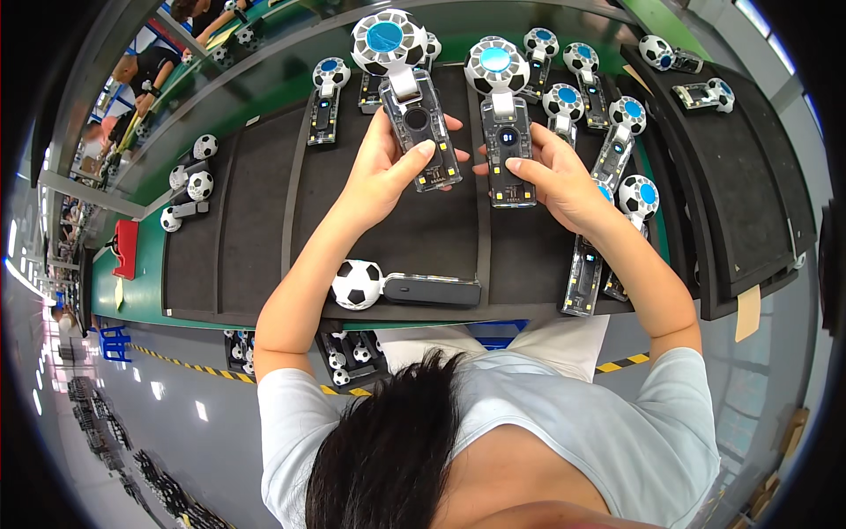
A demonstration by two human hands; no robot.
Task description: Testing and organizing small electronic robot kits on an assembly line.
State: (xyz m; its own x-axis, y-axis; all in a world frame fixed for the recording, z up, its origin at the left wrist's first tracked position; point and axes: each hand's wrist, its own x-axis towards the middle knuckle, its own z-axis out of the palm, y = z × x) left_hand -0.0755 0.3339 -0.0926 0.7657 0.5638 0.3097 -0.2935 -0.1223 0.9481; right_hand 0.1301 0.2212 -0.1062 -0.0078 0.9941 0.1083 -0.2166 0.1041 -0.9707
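My left hand (381,169) is closed round a handheld device with a football-patterned head (419,163), its thumb pressed on the clear casing. The round window on this casing is dark. In my right hand (564,181) is a second football-headed device (506,181), held upright beside the first, its small display lit. Both heads point away from me and carry a blue disc on top. Circuit parts show through both clear casings. Nearer to me, another football-headed device (432,290) lies on its side on the black foam tray (423,238), its dark back showing.
Several similar devices (616,150) lie along the right and far side of the tray. At the left are more football-headed pieces (201,184) and a red object (126,249). Stacked black trays (749,189) stand at the right. Other people (152,72) work at the far left.
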